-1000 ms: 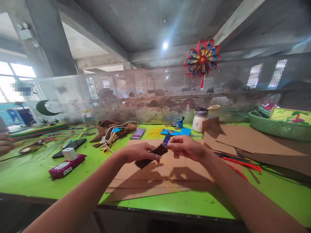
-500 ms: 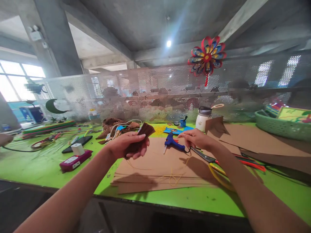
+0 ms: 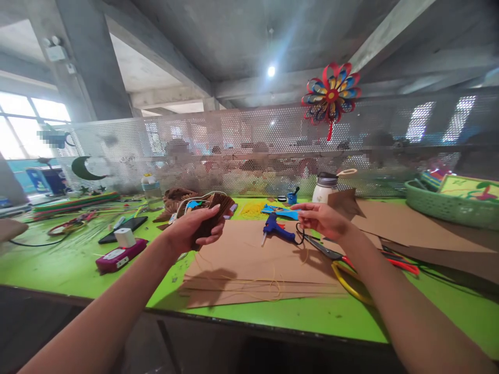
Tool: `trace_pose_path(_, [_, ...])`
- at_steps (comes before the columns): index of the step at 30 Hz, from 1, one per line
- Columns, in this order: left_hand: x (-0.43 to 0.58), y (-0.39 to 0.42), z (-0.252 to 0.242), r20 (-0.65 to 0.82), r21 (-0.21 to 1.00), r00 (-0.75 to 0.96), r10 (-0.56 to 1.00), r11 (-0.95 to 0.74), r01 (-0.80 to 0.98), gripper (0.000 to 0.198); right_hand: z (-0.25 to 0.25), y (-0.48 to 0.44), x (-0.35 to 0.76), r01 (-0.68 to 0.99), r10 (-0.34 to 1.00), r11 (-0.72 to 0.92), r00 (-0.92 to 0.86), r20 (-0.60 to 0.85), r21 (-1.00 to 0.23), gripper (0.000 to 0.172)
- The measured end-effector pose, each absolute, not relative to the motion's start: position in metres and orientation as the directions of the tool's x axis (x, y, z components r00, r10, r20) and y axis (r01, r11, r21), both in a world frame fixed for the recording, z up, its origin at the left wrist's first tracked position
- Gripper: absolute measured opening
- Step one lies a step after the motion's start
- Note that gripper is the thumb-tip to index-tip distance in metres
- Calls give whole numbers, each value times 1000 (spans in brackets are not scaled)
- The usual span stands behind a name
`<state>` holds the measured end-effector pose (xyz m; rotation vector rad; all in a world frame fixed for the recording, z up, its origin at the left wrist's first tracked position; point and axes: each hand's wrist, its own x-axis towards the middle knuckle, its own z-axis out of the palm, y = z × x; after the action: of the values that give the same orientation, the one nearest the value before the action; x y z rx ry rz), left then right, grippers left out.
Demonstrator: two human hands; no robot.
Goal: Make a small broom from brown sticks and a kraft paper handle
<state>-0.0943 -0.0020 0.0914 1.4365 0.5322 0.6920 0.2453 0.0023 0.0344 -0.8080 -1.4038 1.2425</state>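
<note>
Pleated paper [image 3: 221, 203], brown, stands up from your left hand [image 3: 199, 227], above the left side of the cardboard [image 3: 234, 262]. Your left fingers are wrapped around its lower part, thumb pressed along the near side, so they are grasping it. Your right hand [image 3: 320, 218] is raised to the right of the glue gun [image 3: 277, 228], its fingers bent and the thumb near the forefinger; you cannot tell from here whether anything thin is pinched between the tips.

The glue gun, blue with a red trigger, lies on the cardboard between your hands, its pale tip pointing towards you. Yellow thread [image 3: 279, 292] trails in loops over the cardboard's near part. Scissors [image 3: 324, 250] lie beneath your right hand and forearm, their blades pointing towards the glue gun.

Beyond your hands, a blue sheet [image 3: 287, 213] lies beside yellow shreds [image 3: 252, 209], with a blue jar [image 3: 292, 198] behind it and a white bottle [image 3: 323, 194] further right. To your left, on the green table [image 3: 78, 275], a white plug [image 3: 125, 237] sits on a maroon box [image 3: 121, 255]. Another person's hand [image 3: 12, 230] shows at the far left edge.
</note>
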Motion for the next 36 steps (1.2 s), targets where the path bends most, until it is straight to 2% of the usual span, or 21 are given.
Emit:
trace_pose_path(6, [-86,-1,109,117,980,680,723,28,-198,26,35,3,246,-256,933,167,-272,236,-952,26])
trace_pose_path(10, [-81,-10,135,211,967,654,726,-59,-247,23,32,7,246,-258,927,131,-311,211,-957,24])
trace_pose_path(15, [-78,-30,174,370,915,543,754,-195,-353,18,30,7,244,-218,919,117,-346,189,-969,22])
trace_pose_path(17, [-74,-35,184,389,905,522,759,-208,-371,16,30,6,242,-203,919,123,-347,189,-971,22])
trace_pose_path(23, [-52,-30,178,318,930,528,788,-151,-335,15,26,7,235,-97,927,136,-339,161,-986,25])
trace_pose_path(30, [-36,-15,152,205,973,708,676,-60,-224,26,17,15,232,170,945,214,-286,160,-962,24])
trace_pose_path(36, [-38,-10,141,162,986,765,623,-70,-152,35,22,12,230,332,957,260,-211,198,-907,26])
